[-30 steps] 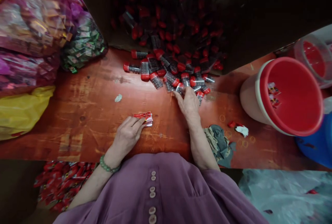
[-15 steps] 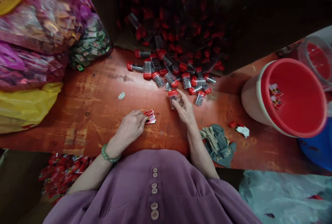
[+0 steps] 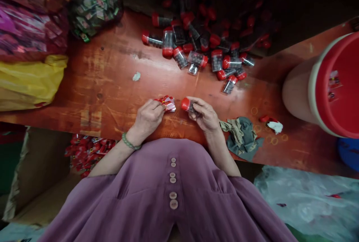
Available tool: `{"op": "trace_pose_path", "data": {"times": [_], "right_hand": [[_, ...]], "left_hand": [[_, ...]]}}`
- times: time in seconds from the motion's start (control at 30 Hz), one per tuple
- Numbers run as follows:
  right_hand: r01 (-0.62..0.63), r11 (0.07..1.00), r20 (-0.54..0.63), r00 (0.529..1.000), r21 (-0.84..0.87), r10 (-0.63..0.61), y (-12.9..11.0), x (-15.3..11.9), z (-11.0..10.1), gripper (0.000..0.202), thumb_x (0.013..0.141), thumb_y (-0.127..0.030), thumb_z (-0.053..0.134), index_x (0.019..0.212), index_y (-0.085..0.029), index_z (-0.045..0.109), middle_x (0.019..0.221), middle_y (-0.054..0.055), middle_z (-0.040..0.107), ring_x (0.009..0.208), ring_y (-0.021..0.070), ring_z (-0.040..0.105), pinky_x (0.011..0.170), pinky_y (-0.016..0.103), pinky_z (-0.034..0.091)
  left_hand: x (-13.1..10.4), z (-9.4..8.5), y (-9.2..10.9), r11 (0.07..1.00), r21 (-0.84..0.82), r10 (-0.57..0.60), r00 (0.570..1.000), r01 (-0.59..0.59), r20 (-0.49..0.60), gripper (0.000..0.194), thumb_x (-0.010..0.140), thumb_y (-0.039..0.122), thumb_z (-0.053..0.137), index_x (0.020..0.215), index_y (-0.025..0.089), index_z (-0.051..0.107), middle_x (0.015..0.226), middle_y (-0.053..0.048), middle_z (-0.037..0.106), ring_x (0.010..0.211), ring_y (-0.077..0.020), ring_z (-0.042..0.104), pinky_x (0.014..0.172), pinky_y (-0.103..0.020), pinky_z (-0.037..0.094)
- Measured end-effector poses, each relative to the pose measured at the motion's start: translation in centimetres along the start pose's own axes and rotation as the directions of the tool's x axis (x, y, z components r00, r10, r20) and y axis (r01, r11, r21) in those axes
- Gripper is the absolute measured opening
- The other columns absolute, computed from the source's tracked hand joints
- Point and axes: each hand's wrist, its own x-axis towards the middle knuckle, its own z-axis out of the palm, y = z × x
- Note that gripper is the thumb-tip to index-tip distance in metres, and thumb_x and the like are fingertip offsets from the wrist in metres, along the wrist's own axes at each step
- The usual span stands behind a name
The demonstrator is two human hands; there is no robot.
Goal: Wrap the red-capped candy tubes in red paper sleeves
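Note:
My left hand point(image 3: 149, 118), its wrist in a green bead bracelet, pinches a small red and silvery printed plastic wrapper point(image 3: 169, 104) over the wooden table. Just right of it, my right hand point(image 3: 206, 115) has its fingers wrapped round a small clear bottle with a red cap point(image 3: 185, 104) and dark contents. The bottle lies tilted in the hand, cap toward the wrapper, with a narrow gap between the two. Beyond the hands is a heap of similar red-capped bottles point(image 3: 198, 59), spilling out of a dark box.
Bags of small packets point(image 3: 95, 6) and a yellow bag point(image 3: 30, 81) stand at the left. A red-rimmed bucket point(image 3: 297, 88) is at the right, near a grey cloth point(image 3: 243, 137) and rubber bands point(image 3: 273, 140). Below the table's left edge sits an open carton point(image 3: 36, 174) with red packets.
My right hand has drawn the bottle from beside the heap toward my left hand and turned it so its cap points left. The camera view has shifted too.

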Motion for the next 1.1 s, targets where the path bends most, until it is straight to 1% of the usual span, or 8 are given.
{"op": "trace_pose_path", "data": {"times": [0.1, 0.2, 0.3, 0.43, 0.6, 0.77, 0.93, 1.1], "right_hand": [[0.089, 0.934, -0.014, 0.995, -0.345, -0.100, 0.6, -0.2, 1.0, 0.031, 0.087, -0.037, 0.059, 0.113, -0.023, 0.070, 0.087, 0.000, 0.055, 0.058, 0.0072, 0.049, 0.055, 0.024, 0.043], [0.243, 0.692, 0.044, 0.955, -0.680, -0.292, 0.7, -0.1, 2.1, 0.031, 0.094, -0.029, 0.051, 0.117, -0.018, 0.068, 0.092, 0.004, 0.053, 0.082, 0.0141, 0.056, 0.080, 0.032, 0.050], [0.296, 0.543, 0.104, 0.929, -0.786, -0.356, 0.7, 0.0, 2.6, 0.033, 0.097, -0.025, 0.046, 0.122, -0.015, 0.065, 0.093, 0.006, 0.052, 0.091, 0.0174, 0.055, 0.088, 0.036, 0.049], [0.287, 0.496, 0.116, 0.931, -0.820, -0.346, 0.6, 0.2, 2.3, 0.032, 0.098, -0.025, 0.046, 0.124, -0.019, 0.064, 0.095, 0.006, 0.052, 0.092, 0.0184, 0.055, 0.090, 0.038, 0.049], [0.260, 0.647, 0.080, 0.953, -0.717, -0.294, 0.1, 0.1, 1.4, 0.029, 0.096, -0.027, 0.051, 0.120, -0.021, 0.067, 0.093, 0.004, 0.053, 0.087, 0.0159, 0.055, 0.085, 0.035, 0.050], [0.102, 0.965, 0.141, 0.988, -0.241, -0.069, -1.4, -0.8, 0.3, 0.029, 0.091, -0.038, 0.062, 0.114, -0.024, 0.070, 0.088, -0.001, 0.057, 0.056, 0.0049, 0.043, 0.051, 0.020, 0.037], [-0.145, 0.989, 0.292, 0.945, -0.036, 0.149, -2.7, -1.4, 0.9, 0.026, 0.084, -0.033, 0.067, 0.104, -0.017, 0.072, 0.062, -0.003, 0.056, 0.045, 0.0041, 0.037, 0.042, 0.018, 0.026], [-0.260, 0.965, 0.302, 0.923, 0.026, 0.240, -2.9, -1.1, 1.8, 0.030, 0.079, -0.028, 0.066, 0.105, -0.015, 0.070, 0.054, -0.008, 0.046, 0.039, 0.0026, 0.028, 0.038, 0.017, 0.019]], "left_hand": [[-0.4, 0.4, -0.1, 0.996, -0.063, 0.057, 0.998, -0.058, -0.008, 0.026, 0.095, 0.027, 0.055, 0.082, 0.015, 0.073, 0.080, -0.008, 0.070, 0.071, -0.0174, 0.059, 0.069, -0.030, 0.048], [-0.1, 0.0, -0.1, 0.989, -0.143, 0.030, 0.999, -0.024, 0.042, 0.030, 0.095, 0.035, 0.055, 0.085, 0.015, 0.074, 0.079, -0.008, 0.070, 0.071, -0.0174, 0.060, 0.071, -0.031, 0.048], [0.7, -1.0, -0.1, 0.980, -0.196, -0.008, 0.988, 0.038, 0.152, 0.032, 0.096, 0.034, 0.053, 0.084, 0.014, 0.075, 0.076, -0.008, 0.069, 0.071, -0.0174, 0.061, 0.070, -0.031, 0.049], [1.9, -2.5, -0.5, 0.939, -0.311, -0.069, 0.968, 0.145, 0.243, 0.028, 0.094, 0.028, 0.055, 0.079, 0.015, 0.075, 0.075, -0.006, 0.071, 0.066, -0.0157, 0.063, 0.065, -0.028, 0.048], [1.7, -2.9, -0.9, 0.886, -0.429, -0.151, 0.984, 0.176, 0.093, 0.016, 0.084, 0.030, 0.070, 0.077, 0.019, 0.077, 0.072, -0.004, 0.075, 0.065, -0.0155, 0.067, 0.064, -0.027, 0.051], [0.7, -3.1, -0.2, 0.820, -0.555, -0.156, 0.988, 0.139, 0.017, 0.011, 0.082, 0.033, 0.074, 0.082, 0.023, 0.078, 0.078, -0.002, 0.078, 0.070, -0.0151, 0.071, 0.069, -0.027, 0.056], [0.5, -3.0, 0.1, 0.829, -0.556, 0.012, 0.996, -0.062, -0.092, 0.007, 0.085, 0.027, 0.071, 0.087, 0.023, 0.077, 0.083, -0.001, 0.079, 0.073, -0.0138, 0.072, 0.073, -0.027, 0.057], [0.1, -2.6, 0.0, 0.878, -0.422, 0.131, 0.962, -0.225, -0.241, 0.007, 0.086, 0.018, 0.068, 0.090, 0.020, 0.074, 0.084, -0.003, 0.078, 0.077, -0.0139, 0.072, 0.075, -0.027, 0.058]]}}
